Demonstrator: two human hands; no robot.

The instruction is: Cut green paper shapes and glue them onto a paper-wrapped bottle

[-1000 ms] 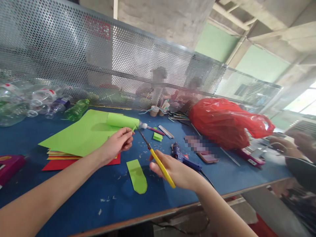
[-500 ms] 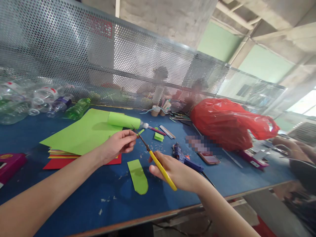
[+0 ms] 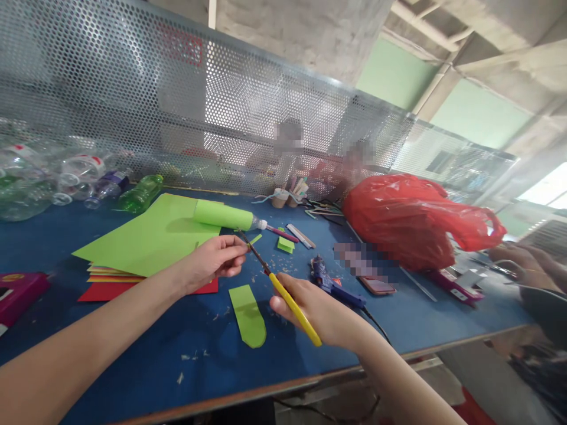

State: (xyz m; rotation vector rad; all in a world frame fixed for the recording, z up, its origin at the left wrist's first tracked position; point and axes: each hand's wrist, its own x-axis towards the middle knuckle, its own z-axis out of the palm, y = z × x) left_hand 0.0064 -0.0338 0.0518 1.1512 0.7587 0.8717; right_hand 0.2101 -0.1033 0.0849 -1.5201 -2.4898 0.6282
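Note:
My right hand (image 3: 310, 304) is wrapped round a pair of yellow-handled scissors (image 3: 295, 308), whose blades point up and left. The fingers of my left hand (image 3: 219, 260) are pinched together at the blade tips. What they hold is too small to make out. A narrow green paper strip (image 3: 256, 239) shows just beyond the blades; whether it is held or lying down I cannot tell. On the blue table (image 3: 146, 360) below lies a green paper piece (image 3: 248, 317) with one rounded end. A bottle wrapped in green paper (image 3: 224, 215) rests on stacked coloured paper (image 3: 146, 236).
Plastic bottles (image 3: 142, 193) crowd the far left, near a magenta box (image 3: 22, 300). A blue glue gun (image 3: 334, 286), a phone (image 3: 376, 284) and a red plastic bag (image 3: 398, 218) lie to the right. Another person's hand (image 3: 514, 260) shows at the far right. A perforated metal screen (image 3: 248, 118) stands behind.
The scissors and my right hand have shifted slightly right and down. My left hand has moved a little to the right, its fingertips now closer to the blades.

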